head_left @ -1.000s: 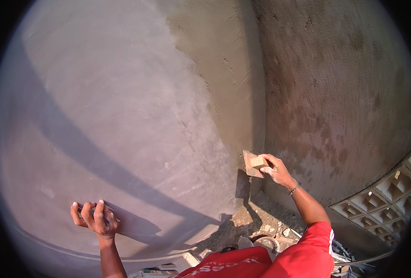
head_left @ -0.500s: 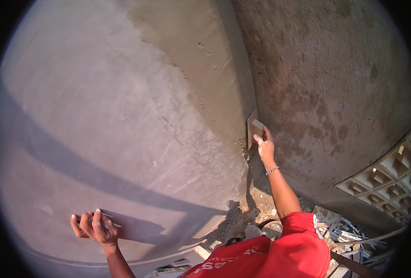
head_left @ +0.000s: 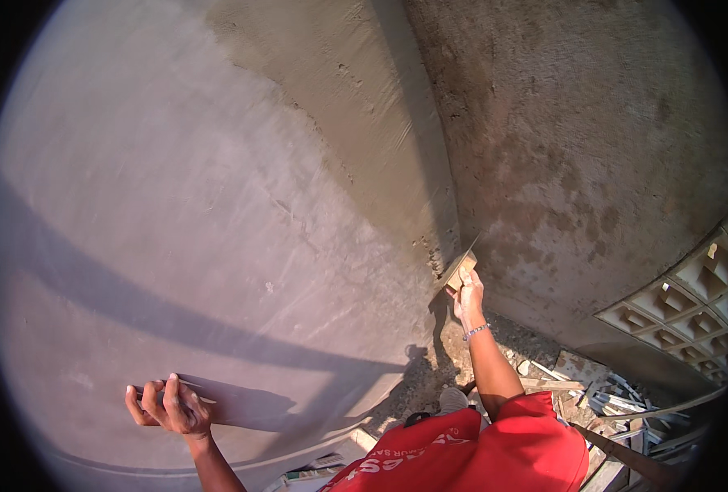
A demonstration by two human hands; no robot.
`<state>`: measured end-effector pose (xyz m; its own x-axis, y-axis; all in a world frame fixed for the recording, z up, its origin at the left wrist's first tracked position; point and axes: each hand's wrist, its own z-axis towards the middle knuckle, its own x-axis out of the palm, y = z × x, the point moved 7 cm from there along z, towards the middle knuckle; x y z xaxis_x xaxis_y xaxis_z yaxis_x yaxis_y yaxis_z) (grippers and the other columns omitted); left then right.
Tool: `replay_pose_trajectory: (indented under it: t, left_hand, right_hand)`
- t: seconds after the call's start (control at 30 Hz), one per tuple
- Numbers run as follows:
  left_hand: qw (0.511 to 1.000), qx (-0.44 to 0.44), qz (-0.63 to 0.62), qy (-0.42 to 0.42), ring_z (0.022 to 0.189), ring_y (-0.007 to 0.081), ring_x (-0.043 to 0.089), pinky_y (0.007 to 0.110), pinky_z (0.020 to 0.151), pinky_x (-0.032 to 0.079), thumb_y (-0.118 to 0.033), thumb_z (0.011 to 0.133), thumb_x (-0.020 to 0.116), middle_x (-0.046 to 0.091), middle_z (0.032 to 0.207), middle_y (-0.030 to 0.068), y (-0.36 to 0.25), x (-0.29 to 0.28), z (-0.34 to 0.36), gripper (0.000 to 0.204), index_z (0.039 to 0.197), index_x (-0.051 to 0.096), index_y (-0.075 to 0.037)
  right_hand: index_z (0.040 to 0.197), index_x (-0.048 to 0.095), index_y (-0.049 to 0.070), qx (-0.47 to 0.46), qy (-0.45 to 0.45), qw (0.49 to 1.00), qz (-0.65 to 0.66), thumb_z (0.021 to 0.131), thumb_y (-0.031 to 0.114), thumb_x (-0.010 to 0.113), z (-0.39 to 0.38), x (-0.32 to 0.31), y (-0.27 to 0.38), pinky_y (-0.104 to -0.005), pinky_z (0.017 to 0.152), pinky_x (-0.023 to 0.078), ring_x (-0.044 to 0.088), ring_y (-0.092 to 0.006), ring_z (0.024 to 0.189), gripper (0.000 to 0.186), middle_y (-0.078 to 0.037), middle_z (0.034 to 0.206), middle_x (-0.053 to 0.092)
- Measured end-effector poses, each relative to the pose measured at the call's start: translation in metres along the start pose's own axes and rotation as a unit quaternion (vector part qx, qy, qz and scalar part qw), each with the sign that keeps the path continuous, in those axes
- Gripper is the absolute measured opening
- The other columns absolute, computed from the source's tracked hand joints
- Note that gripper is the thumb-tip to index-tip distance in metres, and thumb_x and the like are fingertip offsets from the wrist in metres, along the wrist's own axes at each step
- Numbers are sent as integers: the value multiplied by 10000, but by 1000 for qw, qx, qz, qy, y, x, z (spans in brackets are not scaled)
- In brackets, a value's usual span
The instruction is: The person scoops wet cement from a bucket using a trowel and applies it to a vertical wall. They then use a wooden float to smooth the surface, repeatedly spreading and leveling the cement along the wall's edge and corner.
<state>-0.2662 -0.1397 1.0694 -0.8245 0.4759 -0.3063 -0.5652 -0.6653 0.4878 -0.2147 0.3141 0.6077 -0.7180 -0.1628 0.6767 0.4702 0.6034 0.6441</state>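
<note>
My right hand grips the pale block handle of a plastering trowel, low at the inner corner of two walls. Its thin blade is tilted, one edge close to the corner. Beside and above it lies a brownish strip of damp plaster on the smooth grey left wall. My left hand is at the lower left, close against the grey wall, its fingers curled. A thin dark edge shows by those fingers, but what it belongs to is mostly hidden.
A rough, stained brown wall rises on the right, with pale openwork vent blocks low in it. Broken strips and wood scraps litter the ground at lower right. A shoe shows beneath my red shirt.
My right hand has moved the trowel down the corner. The blade, upright and near the wall before, is now tilted and turned. My left hand has stayed almost where it was.
</note>
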Motion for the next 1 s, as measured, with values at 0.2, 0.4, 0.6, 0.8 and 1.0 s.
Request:
replay_pose_trajectory:
  t: [0.2,0.4,0.6,0.8,1.0]
  left_hand:
    - [1000,-7,7,-12,1302,397,281,338,662,448,87,774,571,542,1060,158,-1,-1,1,248,977,649,-32]
    - [999,-7,28,-18,1266,373,348,447,908,416,34,756,594,557,1022,131,-2,-1,3,237,970,662,-41]
    - [999,-17,24,-18,1251,381,360,491,982,356,53,705,607,552,1002,122,-4,-4,4,260,942,652,-45]
    - [999,-17,8,-32,1235,390,373,504,960,373,91,681,609,547,1009,132,-7,-3,8,274,920,640,-40]
    - [999,-15,10,-33,1238,397,365,487,917,409,92,684,600,538,1023,146,-7,-3,10,262,910,637,-36]
  right_hand:
    - [1215,559,25,-42,-3,999,18,914,153,632,9,79,23,-358,754,556,677,-174,873,335,-47,1031,676]
    - [1285,441,-165,-197,63,976,63,899,80,650,-13,177,107,-273,939,434,566,-188,1132,502,-179,1244,579]
    - [1114,561,-103,-276,85,953,88,901,47,643,-70,261,181,-252,801,459,600,-124,901,273,-98,1023,655]
    - [943,600,-79,-374,-2,927,-38,856,134,695,-93,325,252,-342,742,501,644,-192,773,248,-137,849,677]
    - [1001,621,-52,-438,126,878,-144,840,196,701,-180,409,316,-392,814,516,679,-277,830,306,-175,877,690]
